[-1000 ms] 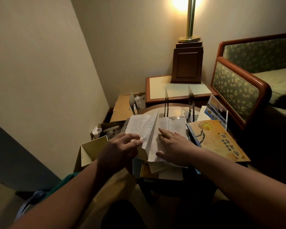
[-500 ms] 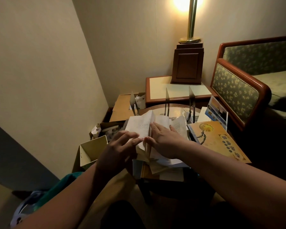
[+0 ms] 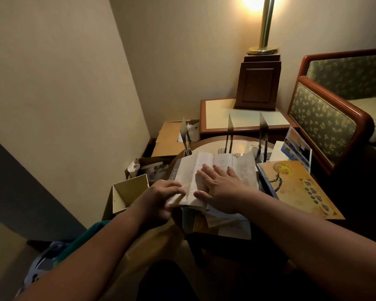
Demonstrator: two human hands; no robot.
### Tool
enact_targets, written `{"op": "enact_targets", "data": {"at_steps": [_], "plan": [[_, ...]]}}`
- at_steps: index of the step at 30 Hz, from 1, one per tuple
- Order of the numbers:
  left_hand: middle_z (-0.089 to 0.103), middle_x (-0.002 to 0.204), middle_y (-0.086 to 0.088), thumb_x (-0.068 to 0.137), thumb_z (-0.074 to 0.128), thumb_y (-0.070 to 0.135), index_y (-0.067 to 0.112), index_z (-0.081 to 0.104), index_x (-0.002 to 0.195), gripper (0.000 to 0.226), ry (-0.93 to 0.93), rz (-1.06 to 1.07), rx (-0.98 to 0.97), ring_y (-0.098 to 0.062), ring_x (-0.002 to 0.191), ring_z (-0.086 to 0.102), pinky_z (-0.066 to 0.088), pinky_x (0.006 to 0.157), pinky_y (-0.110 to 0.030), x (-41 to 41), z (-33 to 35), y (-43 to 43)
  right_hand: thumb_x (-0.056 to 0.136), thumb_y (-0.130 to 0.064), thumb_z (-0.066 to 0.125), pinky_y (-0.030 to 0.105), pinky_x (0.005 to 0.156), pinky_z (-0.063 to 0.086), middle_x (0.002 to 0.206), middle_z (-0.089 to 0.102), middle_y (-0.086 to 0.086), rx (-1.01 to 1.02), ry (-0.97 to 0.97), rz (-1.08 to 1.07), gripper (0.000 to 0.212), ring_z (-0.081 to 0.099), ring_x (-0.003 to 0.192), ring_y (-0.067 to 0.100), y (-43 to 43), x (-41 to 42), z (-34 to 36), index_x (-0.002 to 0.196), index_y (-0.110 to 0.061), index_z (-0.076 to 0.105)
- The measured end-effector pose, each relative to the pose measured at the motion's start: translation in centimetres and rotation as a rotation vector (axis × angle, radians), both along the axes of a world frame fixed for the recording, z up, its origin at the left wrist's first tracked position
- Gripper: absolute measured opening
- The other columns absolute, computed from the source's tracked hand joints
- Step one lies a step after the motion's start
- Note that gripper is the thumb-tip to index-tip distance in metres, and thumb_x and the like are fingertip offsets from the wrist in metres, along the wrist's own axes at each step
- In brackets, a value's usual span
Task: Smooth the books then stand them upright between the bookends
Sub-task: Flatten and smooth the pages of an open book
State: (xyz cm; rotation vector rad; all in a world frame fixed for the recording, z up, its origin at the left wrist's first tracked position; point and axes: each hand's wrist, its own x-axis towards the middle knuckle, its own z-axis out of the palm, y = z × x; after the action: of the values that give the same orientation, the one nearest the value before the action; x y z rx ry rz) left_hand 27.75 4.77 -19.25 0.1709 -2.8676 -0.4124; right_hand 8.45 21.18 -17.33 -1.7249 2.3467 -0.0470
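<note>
An open paperback book (image 3: 243, 164) with printed pages lies on a pile of books and papers on the round table (image 3: 241, 142). My right hand (image 3: 220, 187) presses flat on its pages, fingers spread. My left hand (image 3: 161, 198) pinches the near left corner of the pages. Three thin metal bookends (image 3: 229, 131) stand upright behind the book, at the far side of the table. A large orange-covered book (image 3: 297, 187) lies flat to the right. A blue-covered book (image 3: 296, 148) leans behind it.
A small open cardboard box (image 3: 128, 192) sits left of the table, with more cartons (image 3: 169, 137) and crumpled paper behind. A side table (image 3: 217, 114) with a wooden lamp base (image 3: 257, 83) stands at the back. An upholstered sofa arm (image 3: 326, 122) is at the right.
A page that stood upright has been turned over to the left. My right hand has slid across and now lies flat over the middle of the open pages.
</note>
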Motion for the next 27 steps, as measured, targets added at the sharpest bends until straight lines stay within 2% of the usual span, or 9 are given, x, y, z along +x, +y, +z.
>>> {"op": "enact_targets", "data": {"at_steps": [3,5,7,9,13,17,20,22,27], "plan": [[0.052,0.141,0.006,0.082,0.065,0.02,0.029,0.06,0.132,0.051,-0.094,0.076,0.168,-0.012,0.13,0.045,0.048,0.104,-0.034,-0.5,0.4,0.7,0.09,-0.078,0.013,0.057,0.119,-0.007,0.163,-0.017,-0.006,0.004,0.013,0.015,0.082,-0.015,0.15,0.026,0.2,-0.3,-0.7,0.155,-0.034,-0.011],[0.043,0.15,0.003,0.085,0.047,0.032,0.025,0.048,0.144,0.06,-0.091,0.166,0.262,-0.015,0.138,0.038,0.043,0.109,-0.037,-1.4,0.7,1.7,0.09,-0.078,0.01,0.057,0.119,-0.008,0.163,-0.019,-0.007,0.001,0.01,0.022,0.081,-0.016,0.149,0.025,0.3,-0.4,-1.0,0.155,-0.035,-0.013],[0.027,0.161,0.002,0.09,0.033,0.039,0.022,0.029,0.155,0.067,-0.128,0.205,0.303,-0.013,0.147,0.022,0.026,0.117,-0.032,-2.7,0.5,2.6,0.093,-0.073,0.009,0.056,0.119,-0.009,0.163,-0.019,-0.008,-0.011,-0.006,0.026,0.075,-0.016,0.149,0.024,0.4,-0.4,-1.1,0.154,-0.036,-0.014],[0.013,0.165,0.004,0.094,0.025,0.041,0.021,0.015,0.159,0.068,-0.168,0.193,0.313,-0.006,0.149,0.009,0.012,0.119,-0.026,-3.7,-0.1,3.4,0.1,-0.062,0.01,0.054,0.12,-0.01,0.163,-0.017,-0.007,-0.032,-0.03,0.023,0.065,-0.015,0.15,0.022,0.5,-0.6,-1.1,0.155,-0.035,-0.01],[-0.004,0.166,0.007,0.103,0.027,0.037,0.023,0.0,0.159,0.063,-0.206,0.19,0.357,0.003,0.145,-0.007,0.005,0.124,-0.033,-4.1,-2.1,4.9,0.104,-0.047,0.018,0.049,0.121,-0.011,0.164,-0.016,-0.007,-0.05,-0.06,0.039,0.06,-0.018,0.149,0.017,0.9,-1.2,-0.9,0.157,-0.031,-0.006],[-0.015,0.164,0.015,0.1,0.022,0.048,0.033,-0.011,0.155,0.066,-0.198,0.25,0.344,-0.002,0.149,-0.011,0.009,0.124,-0.044,-4.0,-4.2,6.8,0.103,-0.045,0.033,0.04,0.12,-0.012,0.163,-0.018,-0.007,-0.094,-0.127,0.009,0.068,-0.021,0.147,0.012,1.4,-2.2,-0.8,0.156,-0.029,-0.006],[-0.016,0.163,0.015,0.104,0.022,0.049,0.032,-0.011,0.156,0.064,-0.202,0.283,0.283,-0.005,0.15,-0.011,0.008,0.123,-0.042,-4.0,-4.6,8.1,0.102,-0.044,0.04,0.038,0.12,-0.004,0.164,-0.016,-0.006,-0.143,-0.216,-0.067,0.073,-0.017,0.148,0.012,1.3,-3.1,0.2,0.157,-0.027,-0.004],[-0.017,0.163,0.015,0.105,0.022,0.049,0.032,-0.011,0.156,0.064,-0.218,0.302,0.254,-0.006,0.149,-0.009,0.006,0.122,-0.042,-4.1,-4.4,8.3,0.102,-0.048,0.037,0.04,0.121,-0.001,0.164,-0.012,-0.005,-0.127,-0.237,-0.104,0.072,-0.014,0.149,0.013,0.9,-3.3,0.6,0.157,-0.024,-0.002],[-0.018,0.162,0.018,0.099,0.016,0.05,0.034,-0.01,0.157,0.065,-0.234,0.324,0.31,-0.005,0.149,-0.015,-0.004,0.122,-0.051,-4.3,-4.5,7.8,0.099,-0.062,0.019,0.044,0.122,-0.007,0.165,-0.01,0.0,0.0,-0.048,-0.056,0.073,-0.018,0.149,0.018,0.4,-2.1,-0.9,0.157,-0.023,-0.004]]}}
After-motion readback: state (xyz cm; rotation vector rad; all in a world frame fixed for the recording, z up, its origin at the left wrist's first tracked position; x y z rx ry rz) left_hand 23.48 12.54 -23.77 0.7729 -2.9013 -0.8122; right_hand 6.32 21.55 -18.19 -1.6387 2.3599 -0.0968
